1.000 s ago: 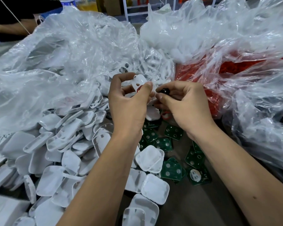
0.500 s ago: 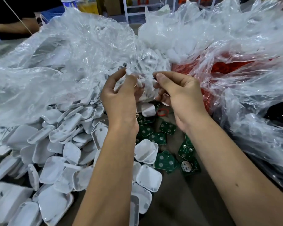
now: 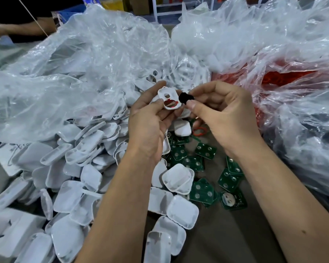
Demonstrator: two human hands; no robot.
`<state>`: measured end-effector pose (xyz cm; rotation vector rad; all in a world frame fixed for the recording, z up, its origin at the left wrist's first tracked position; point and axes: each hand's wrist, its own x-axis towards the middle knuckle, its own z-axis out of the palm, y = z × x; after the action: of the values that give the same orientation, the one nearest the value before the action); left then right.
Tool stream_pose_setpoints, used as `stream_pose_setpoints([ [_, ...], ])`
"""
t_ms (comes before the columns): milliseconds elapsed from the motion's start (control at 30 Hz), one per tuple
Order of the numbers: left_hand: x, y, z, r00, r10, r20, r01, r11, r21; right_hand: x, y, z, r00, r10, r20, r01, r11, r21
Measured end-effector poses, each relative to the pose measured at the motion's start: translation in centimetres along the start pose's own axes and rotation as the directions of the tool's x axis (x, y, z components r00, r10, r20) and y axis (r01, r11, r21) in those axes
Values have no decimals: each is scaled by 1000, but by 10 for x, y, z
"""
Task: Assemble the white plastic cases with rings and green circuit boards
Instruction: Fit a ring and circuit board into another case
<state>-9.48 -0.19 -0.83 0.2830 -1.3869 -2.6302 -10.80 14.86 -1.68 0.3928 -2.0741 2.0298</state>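
Observation:
My left hand (image 3: 146,126) holds a white plastic case half (image 3: 168,98) with its inside facing me; a red ring sits in its lower round opening. My right hand (image 3: 222,114) pinches a small black part (image 3: 184,97) between thumb and forefinger, right beside the case's edge. Below the hands lie several green circuit boards (image 3: 201,192) on the brown table, and a loose red ring (image 3: 198,131) lies under my right hand. A heap of white case halves (image 3: 87,147) spreads over the left side.
Large clear plastic bags (image 3: 87,69) fill the back; the right one holds red rings (image 3: 285,76). A white box (image 3: 17,234) sits at the bottom left. Another person's arm (image 3: 21,30) shows at the top left. The brown table (image 3: 232,238) shows between my forearms.
My hands came back down from the bag edge. The left hand now shows the case with its inside up, and the black part is visible in my right fingers beside it.

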Motion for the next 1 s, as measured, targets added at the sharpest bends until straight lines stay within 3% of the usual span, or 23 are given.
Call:
stream_pose_setpoints([
  [233, -1, -2, 5, 1000, -20, 18, 19, 999, 34, -1, 1, 7, 998, 42, 55, -49, 991, 126],
  [367, -2, -1, 5, 998, -8, 66, 3, 997, 75, 1, 0, 5, 983, 160, 89, -178, 944, 276],
  [600, -4, -1, 4, 994, -2, 108, -7, 997, 75, 3, -3, 3, 962, 264, 73, -274, 914, 298],
  [733, -4, 1, 4, 995, -5, 103, -5, 996, 89, 1, -7, 3, 933, 334, 133, -358, 832, 424],
  [1000, -3, 1, 5, 995, -24, 98, 19, 999, 49, 1, -11, 2, 922, 356, 154, -386, 801, 459],
])
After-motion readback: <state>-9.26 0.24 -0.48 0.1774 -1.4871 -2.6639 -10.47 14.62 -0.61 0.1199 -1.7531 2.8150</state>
